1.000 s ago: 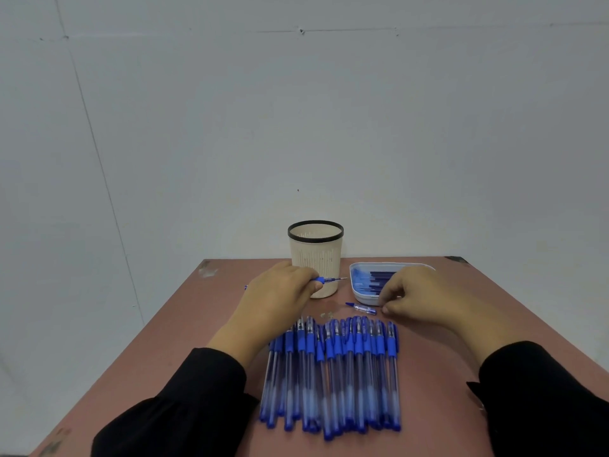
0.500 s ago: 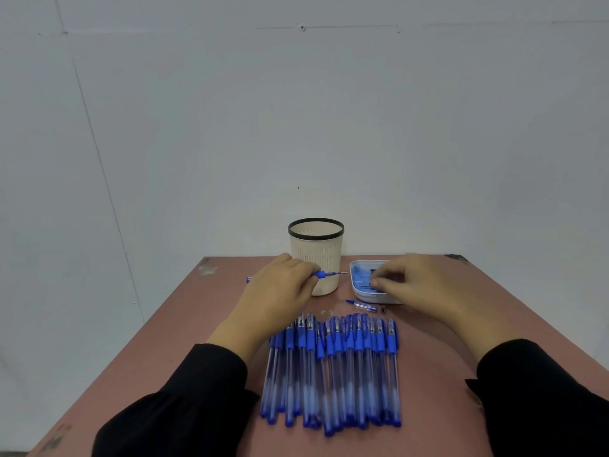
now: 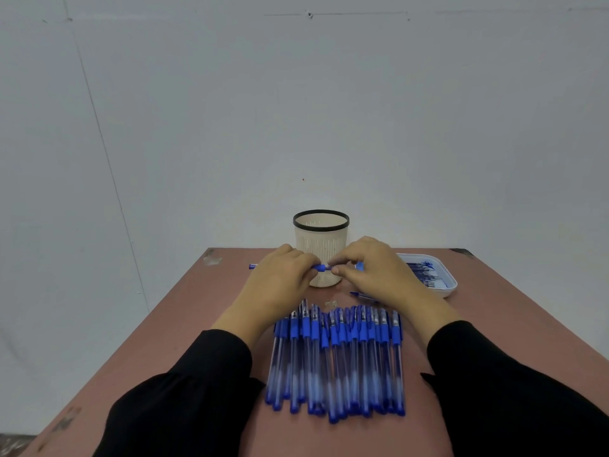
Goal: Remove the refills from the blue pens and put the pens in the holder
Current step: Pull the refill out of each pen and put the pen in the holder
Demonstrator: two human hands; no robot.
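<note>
I see both hands, left hand (image 3: 283, 275) and right hand (image 3: 372, 268), pinching one pen (image 3: 321, 267) before the holder (image 3: 321, 239); the tray (image 3: 449, 286) holding refills (image 3: 425, 273) nears the counter (image 3: 184, 324) edge.

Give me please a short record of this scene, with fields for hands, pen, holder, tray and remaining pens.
left hand: grips the blue pen
right hand: pinches the pen's tip end
holder: upright behind the hands, no pens visible inside
tray: right of holder, blue parts inside
pen row: side by side on the table
</note>
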